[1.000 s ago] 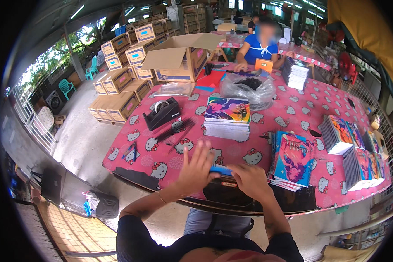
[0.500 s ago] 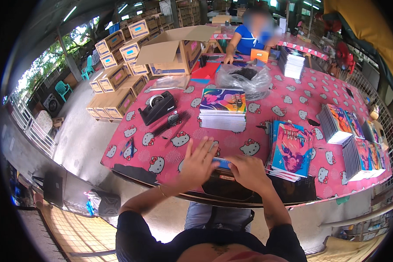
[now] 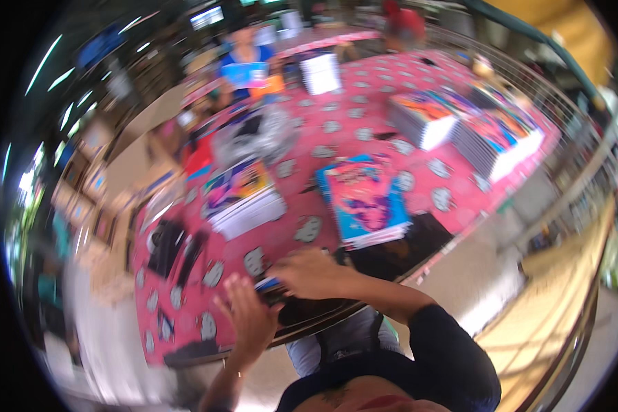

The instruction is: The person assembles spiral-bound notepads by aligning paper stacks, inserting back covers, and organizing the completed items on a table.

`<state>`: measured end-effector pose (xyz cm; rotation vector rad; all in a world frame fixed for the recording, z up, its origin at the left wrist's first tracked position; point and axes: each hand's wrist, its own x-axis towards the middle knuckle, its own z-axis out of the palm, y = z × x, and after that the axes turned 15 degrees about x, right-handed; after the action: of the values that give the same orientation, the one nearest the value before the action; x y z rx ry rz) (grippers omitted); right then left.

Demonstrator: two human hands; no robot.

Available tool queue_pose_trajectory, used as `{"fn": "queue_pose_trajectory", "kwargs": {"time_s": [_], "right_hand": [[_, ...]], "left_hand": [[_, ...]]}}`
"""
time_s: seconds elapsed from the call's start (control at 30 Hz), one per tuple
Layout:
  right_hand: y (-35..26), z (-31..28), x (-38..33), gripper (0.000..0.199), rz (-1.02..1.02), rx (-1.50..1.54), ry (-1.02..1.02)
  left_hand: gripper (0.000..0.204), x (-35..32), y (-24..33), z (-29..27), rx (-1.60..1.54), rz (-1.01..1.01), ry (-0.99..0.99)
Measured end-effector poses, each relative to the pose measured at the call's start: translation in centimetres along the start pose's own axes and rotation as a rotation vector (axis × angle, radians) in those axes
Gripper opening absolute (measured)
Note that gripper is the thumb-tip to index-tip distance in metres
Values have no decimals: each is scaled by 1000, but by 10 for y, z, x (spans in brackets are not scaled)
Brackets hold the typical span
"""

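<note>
At the near edge of the pink patterned table, my left hand point(image 3: 248, 314) has its fingers stretched out beside a small flat blue thing point(image 3: 266, 283). My right hand point(image 3: 314, 273) is closed, its fingertips pressed on the blue thing's right side. Blur and my fingers hide much of it, so its kind does not show. Beyond my right hand lies a stack of blue and pink spiral notebooks point(image 3: 364, 199). Farther left stands a taller stack of colourful notebooks point(image 3: 244, 199). A dark tape dispenser point(image 3: 167, 248) sits near the table's left side.
Several more notebook stacks point(image 3: 491, 134) stand at the far right. Crumpled clear plastic point(image 3: 264, 134) lies farther back, near a person in blue point(image 3: 244, 58) holding something blue. Cardboard boxes point(image 3: 93, 182) are piled at left. A black patch point(image 3: 402, 250) covers part of the near edge.
My view has swung to the right and blurred, so the table appears turned. Both hands stay by the blue thing. The person across now holds up a blue item.
</note>
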<state>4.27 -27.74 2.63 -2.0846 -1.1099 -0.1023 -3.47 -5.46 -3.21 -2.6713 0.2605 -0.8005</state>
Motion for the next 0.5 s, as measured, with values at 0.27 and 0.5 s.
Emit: {"fn": "queue_pose_trajectory", "kwargs": {"time_s": [0.27, 0.5], "right_hand": [[8, 5, 2, 20, 102, 13, 41], [11, 13, -1, 23, 24, -15, 104]], "left_hand": [[23, 47, -50, 16, -535, 122, 45], [49, 51, -41, 8, -169, 149, -40]]}}
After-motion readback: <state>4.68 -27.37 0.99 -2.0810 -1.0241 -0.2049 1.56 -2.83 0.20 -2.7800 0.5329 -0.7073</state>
